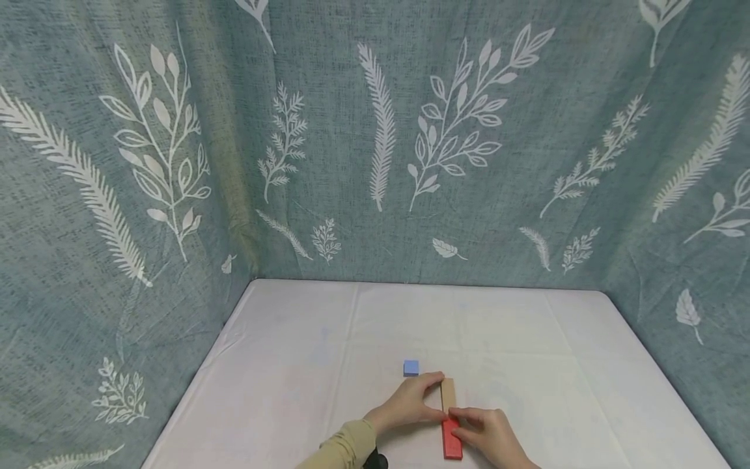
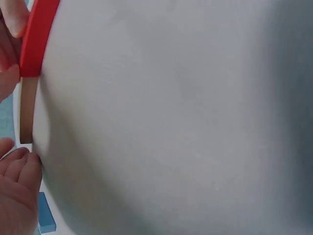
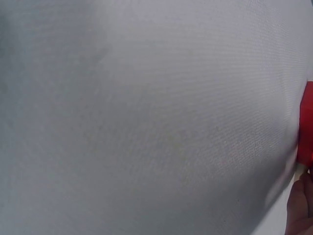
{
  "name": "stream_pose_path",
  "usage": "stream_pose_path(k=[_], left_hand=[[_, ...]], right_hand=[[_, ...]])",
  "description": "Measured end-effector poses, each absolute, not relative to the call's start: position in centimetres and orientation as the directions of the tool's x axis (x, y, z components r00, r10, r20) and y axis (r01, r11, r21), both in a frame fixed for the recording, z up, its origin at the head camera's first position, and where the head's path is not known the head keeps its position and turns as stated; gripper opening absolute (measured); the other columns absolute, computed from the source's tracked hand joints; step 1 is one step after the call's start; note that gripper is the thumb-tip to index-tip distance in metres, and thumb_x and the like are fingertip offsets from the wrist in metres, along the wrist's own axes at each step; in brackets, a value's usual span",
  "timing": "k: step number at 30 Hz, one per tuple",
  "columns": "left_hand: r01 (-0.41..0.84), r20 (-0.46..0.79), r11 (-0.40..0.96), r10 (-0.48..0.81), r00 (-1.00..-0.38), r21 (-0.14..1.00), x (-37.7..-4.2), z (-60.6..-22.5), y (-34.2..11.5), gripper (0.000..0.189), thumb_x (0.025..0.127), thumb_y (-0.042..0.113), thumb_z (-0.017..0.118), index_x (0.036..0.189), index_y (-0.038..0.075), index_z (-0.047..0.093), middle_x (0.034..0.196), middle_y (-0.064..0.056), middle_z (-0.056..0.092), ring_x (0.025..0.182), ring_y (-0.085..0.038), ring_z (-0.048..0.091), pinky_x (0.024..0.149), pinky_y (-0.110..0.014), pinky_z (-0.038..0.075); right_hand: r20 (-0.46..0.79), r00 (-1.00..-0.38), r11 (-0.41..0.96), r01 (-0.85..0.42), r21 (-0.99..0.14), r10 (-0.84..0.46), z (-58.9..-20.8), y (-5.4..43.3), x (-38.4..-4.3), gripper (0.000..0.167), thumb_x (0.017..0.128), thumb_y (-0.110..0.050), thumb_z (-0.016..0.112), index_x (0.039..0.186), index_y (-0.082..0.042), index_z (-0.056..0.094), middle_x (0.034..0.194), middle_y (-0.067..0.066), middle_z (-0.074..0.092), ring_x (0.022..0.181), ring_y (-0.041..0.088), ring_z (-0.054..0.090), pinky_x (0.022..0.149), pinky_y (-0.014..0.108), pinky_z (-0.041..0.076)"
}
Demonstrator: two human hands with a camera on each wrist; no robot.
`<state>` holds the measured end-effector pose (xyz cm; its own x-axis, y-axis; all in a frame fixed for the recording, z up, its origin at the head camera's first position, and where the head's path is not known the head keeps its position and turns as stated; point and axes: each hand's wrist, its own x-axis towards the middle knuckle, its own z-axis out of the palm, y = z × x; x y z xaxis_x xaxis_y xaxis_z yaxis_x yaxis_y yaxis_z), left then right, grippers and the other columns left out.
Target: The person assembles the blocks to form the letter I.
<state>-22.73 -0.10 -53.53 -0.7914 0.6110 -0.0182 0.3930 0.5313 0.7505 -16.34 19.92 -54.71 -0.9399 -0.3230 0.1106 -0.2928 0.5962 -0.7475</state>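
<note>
A plain wooden block [image 1: 448,395] and a red block [image 1: 452,443] lie end to end in a line on the white tablecloth. My left hand [image 1: 410,402] spans the wooden block, its fingertips at the far end and its thumb beside the joint with the red block. In the left wrist view, a narrow gap shows between those fingers [image 2: 22,169] and the end of the wood. From the right side, my right hand [image 1: 489,435] holds the red block near the joint, thumb and index finger against it. The red block [image 3: 306,125] also shows at the right wrist view's edge.
A small blue block [image 1: 411,369] sits just beyond my left hand. White cloth [image 1: 527,352] covers the table, with a green leaf-patterned curtain [image 1: 328,130] behind it and at both sides. Something black [image 1: 375,461] shows at my left wrist.
</note>
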Motion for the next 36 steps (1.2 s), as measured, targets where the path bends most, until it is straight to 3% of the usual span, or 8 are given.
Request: stream_pose_path(k=[9,23,36], left_hand=[[0.341,0.018,0.46,0.575,-0.818,0.82,-23.2,-52.0,-0.6,0.066,0.08,0.022,0.076,0.136,0.002,0.048,0.139,-0.012,0.052,0.128,-0.027,0.051,0.104,-0.031,0.049],[0.405,0.17,0.484,0.458,-0.873,0.776,-24.7,-51.3,-3.1,0.056,0.082,0.021,0.073,0.131,0.0,0.053,0.133,-0.016,0.057,0.122,-0.033,0.054,0.1,-0.044,0.051],[0.321,0.124,0.469,0.403,-0.907,0.823,-25.4,-52.6,-5.4,0.056,0.084,0.017,0.071,0.131,-0.005,0.051,0.134,-0.022,0.053,0.124,-0.039,0.051,0.102,-0.049,0.048]], right_hand=[[0.137,-0.933,0.587,-0.318,-0.745,-0.332,-54.9,20.1,-16.3,0.034,0.08,-0.024,0.075,0.109,-0.007,0.072,0.106,0.005,0.073,0.103,0.003,0.064,0.083,0.014,0.055],[0.024,-0.949,0.592,-0.217,-0.777,-0.315,-54.7,19.9,-16.4,0.036,0.08,-0.024,0.075,0.112,-0.007,0.071,0.109,0.004,0.072,0.105,0.011,0.065,0.086,0.032,0.059],[-0.008,-0.947,0.564,-0.184,-0.805,-0.32,-54.3,19.7,-16.3,0.037,0.08,-0.023,0.075,0.112,-0.006,0.07,0.11,0.006,0.071,0.106,0.011,0.065,0.087,0.033,0.058]])
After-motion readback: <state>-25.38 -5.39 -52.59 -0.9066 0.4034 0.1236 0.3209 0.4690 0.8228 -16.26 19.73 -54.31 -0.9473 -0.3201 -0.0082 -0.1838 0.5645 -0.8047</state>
